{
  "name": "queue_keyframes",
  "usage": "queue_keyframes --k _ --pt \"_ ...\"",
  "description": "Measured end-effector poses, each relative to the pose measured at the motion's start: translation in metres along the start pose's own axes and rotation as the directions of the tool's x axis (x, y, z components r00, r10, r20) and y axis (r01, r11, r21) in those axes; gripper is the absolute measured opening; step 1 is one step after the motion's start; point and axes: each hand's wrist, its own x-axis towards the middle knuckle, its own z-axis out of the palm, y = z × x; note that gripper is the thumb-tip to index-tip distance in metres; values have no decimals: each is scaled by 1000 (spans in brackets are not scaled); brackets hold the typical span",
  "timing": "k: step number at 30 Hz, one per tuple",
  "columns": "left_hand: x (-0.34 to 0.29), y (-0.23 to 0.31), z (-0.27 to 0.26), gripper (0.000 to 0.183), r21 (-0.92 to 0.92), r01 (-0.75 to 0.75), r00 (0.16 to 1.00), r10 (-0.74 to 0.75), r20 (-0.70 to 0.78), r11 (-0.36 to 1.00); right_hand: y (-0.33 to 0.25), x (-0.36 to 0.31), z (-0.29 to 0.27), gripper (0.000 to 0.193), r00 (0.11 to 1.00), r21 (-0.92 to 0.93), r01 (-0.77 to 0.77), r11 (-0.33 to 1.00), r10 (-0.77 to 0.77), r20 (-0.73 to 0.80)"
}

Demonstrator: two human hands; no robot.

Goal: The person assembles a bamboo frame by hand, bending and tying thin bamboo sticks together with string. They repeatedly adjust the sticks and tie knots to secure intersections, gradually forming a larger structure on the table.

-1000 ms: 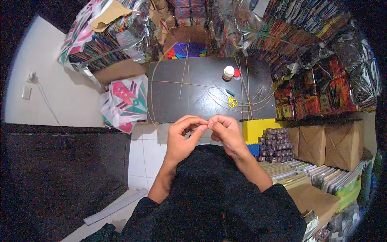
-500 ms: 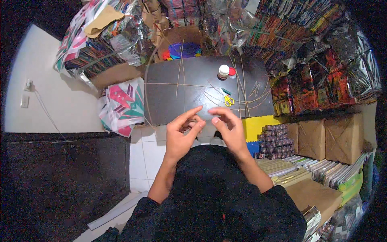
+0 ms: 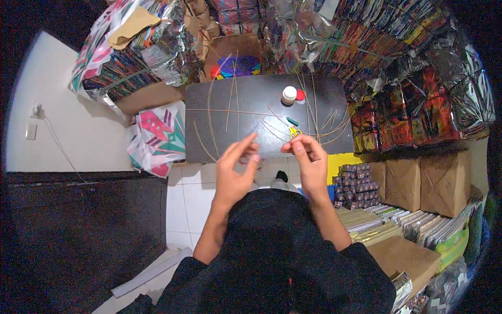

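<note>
Hands above the near edge of the dark table [image 3: 209, 141]: left hand [image 3: 236, 170] spread-fingered and empty, right hand [image 3: 308, 159] seemingly pinching something fine, thin bamboo sticks [image 3: 230, 111] and glue bottle [image 3: 288, 94] lying just beyond.

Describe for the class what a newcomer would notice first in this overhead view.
Two bare hands meet at the centre, the left hand open-fingered, the right hand pinching something too thin to make out. Just beyond them, a dark table carries thin bamboo sticks and a small white bottle. Stacks of bright kites crowd the right side.
</note>
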Motion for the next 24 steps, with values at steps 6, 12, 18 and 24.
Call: queue_keyframes --k 6,12,18,24 --pt "-3 -74 -43 38 -23 124 780 -112 -615 992 7 26 -44 16 998 391 -8 920 34 -59" --pt "1 -125 -64 63 -711 413 534 -784 -318 569 7 49 -91 13 991 561 -67 825 120 -58" --pt "15 -122 -40 57 -847 223 763 -627 -156 482 15 67 -119 15 981 562 -124 818 187 -57" --pt "36 -110 -30 52 -787 198 781 -580 -233 584 22 83 -134 25 938 390 -182 903 278 -208"
